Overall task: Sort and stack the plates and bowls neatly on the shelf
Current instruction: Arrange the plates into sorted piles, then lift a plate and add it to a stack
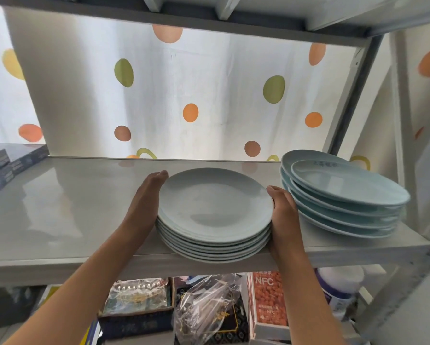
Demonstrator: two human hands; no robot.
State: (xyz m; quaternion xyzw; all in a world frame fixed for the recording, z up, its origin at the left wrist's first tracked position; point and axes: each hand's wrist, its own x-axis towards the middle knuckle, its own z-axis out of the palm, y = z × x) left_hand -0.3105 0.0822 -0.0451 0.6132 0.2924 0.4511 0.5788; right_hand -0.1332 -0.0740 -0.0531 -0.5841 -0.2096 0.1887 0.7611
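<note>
1. My left hand [146,192] lies flat against the left side of the stack of pale plates [215,212], fingers [159,176] straight and close together, their tips reaching along the rim of the top plate.
2. My right hand [282,210] presses the right side of the same stack, its fingers mostly straight with the tips bent a little over the top rim; I cannot see my thumb there.
3. So both hands sit open-palmed on either side of the stack, squeezing it between them rather than curling round it.
4. The stack is several plates high, all of one size and neatly aligned, and it sits at the front of the shelf [67,207], its near edge jutting a little past the shelf's front lip.
5. Just to the right of my right hand is a second pile, of bluer dishes [343,195]. They are deeper, stacked unevenly and leaning, with the top one tilted; faint writing shows near its far rim, too blurred to read.
6. The two piles stand close together but do not touch; my right hand is between them.
7. Behind the shelf hangs a white curtain [209,90] with orange, green and brown spots.
8. On the lower shelf I see clear plastic bags [209,307], a red box marked NFC [267,300] and a white bottle [338,282].
9. Dark boxes [2,163] are piled at the far left of the shelf.
</note>
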